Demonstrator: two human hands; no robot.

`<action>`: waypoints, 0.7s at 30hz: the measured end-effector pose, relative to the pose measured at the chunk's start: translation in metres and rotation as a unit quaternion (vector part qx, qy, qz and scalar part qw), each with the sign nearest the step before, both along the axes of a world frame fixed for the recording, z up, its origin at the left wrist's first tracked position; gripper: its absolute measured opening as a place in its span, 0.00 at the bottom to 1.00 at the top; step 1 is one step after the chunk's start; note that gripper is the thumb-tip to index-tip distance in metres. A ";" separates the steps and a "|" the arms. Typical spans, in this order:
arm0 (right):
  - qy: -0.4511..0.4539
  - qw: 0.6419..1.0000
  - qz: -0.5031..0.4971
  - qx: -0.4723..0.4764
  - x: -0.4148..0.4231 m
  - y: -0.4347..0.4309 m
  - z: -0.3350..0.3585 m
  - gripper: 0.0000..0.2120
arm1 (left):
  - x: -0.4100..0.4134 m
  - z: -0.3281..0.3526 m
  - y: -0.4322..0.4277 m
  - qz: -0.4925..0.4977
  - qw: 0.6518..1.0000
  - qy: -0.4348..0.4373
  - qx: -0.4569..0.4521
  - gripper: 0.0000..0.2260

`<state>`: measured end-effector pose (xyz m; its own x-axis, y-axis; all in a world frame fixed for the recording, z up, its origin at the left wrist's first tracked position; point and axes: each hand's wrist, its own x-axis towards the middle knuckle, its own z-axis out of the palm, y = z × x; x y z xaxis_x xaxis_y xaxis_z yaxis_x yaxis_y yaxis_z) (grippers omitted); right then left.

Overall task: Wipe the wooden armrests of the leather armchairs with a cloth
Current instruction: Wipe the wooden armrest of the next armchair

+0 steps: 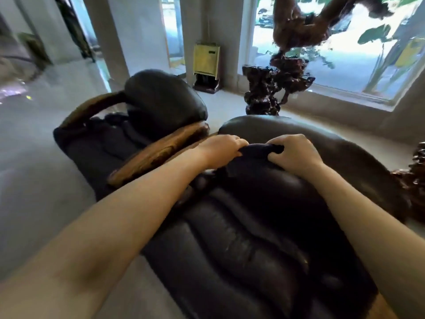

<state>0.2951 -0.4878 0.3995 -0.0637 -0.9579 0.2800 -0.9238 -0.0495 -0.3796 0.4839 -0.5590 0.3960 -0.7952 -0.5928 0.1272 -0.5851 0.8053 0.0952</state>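
Head view, blurry from motion. Both bare forearms reach forward over the near dark leather armchair (241, 226), its ribbed seat cushion glossy and creased. The left hand (220, 153) and right hand (296, 155) are each closed around an end of a dark bunched cloth (257, 150), fingers curled over it, the cloth stretched between them above the chair's rounded backrest area. The cloth is off the wood, hanging over leather.

Just left of the left hand lies the brown curved wooden armrest (158, 155), streaked dark grain, running diagonally between the two chairs; which chair it belongs to cannot be told. The second dark leather armchair (147, 116) stands beyond it, with a bulging headrest and another brown wooden armrest on its far left side (92, 109).

Floor: pale grey smooth floor (36, 176), shiny, some reflection at the far left. Room: pale grey square pillars (110, 35), a large window (340, 44) at upper right with bright greenery and a parked car outside. In front of the window a dark gnarled root-wood sculpture (273, 88) stands on the floor. Against the wall between the pillars, a small pale yellow box-shaped unit on a dark base (206, 63). More dark carved wood at the right edge (414, 173).
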 end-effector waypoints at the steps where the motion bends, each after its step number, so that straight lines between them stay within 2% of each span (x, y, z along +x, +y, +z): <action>1: -0.003 1.000 0.026 -0.004 0.022 -0.014 -0.003 0.14 | 0.025 -0.002 -0.003 0.026 1.000 0.006 0.004 0.13; 8: 0.016 0.979 0.201 0.009 0.180 -0.096 -0.022 0.12 | 0.190 -0.020 -0.017 0.187 0.980 0.035 0.053 0.12; 11: 0.022 0.974 0.224 0.019 0.236 -0.129 -0.036 0.11 | 0.246 -0.034 -0.037 0.225 0.972 0.033 0.055 0.11; 16: -0.014 0.972 0.234 0.033 0.314 -0.191 -0.055 0.06 | 0.326 -0.046 -0.098 0.228 0.972 0.010 0.054 0.12; 21: -0.028 0.974 0.224 0.026 0.370 -0.256 -0.056 0.10 | 0.386 -0.038 -0.170 0.196 0.979 -0.020 0.042 0.11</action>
